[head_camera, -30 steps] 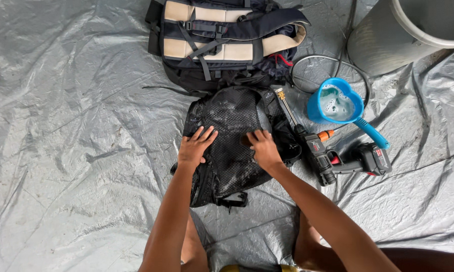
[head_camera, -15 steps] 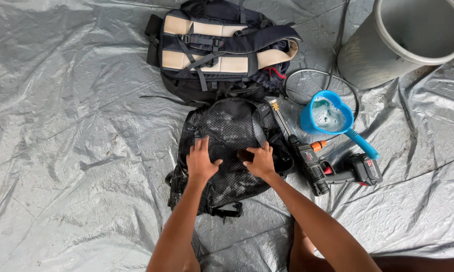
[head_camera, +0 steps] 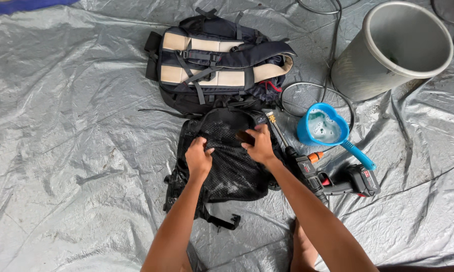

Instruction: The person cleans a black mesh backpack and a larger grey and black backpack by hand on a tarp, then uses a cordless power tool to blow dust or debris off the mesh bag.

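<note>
1. Black mesh bag lies flat near the middle of the grey plastic tarp, just below the navy-and-tan backpack, their edges touching or nearly so.
2. Left hand clenched, pinching a fold of the mesh on the bag's left half; fingers curled under, knuckles up.
3. Right hand grips the bag's upper right part, fingers bent over the fabric, with a small dark-brown thing under the fingertips; cannot tell what it is.
4. Both forearms reach up from the tarp's bottom edge and converge on the bag, wrists slightly bent down. Looks like pressing or rubbing against the ground, so the flat lay gives a firm base.
5. Handheld pressure washer gun with brass-tipped lance lies just right of the bag, partly under the right forearm.
6. Blue heart-shaped scoop with foamy water sits right of the lance, near the grey bucket lying tipped toward the tarp's top right corner.
7. Hose loop between backpack and bucket.
</note>
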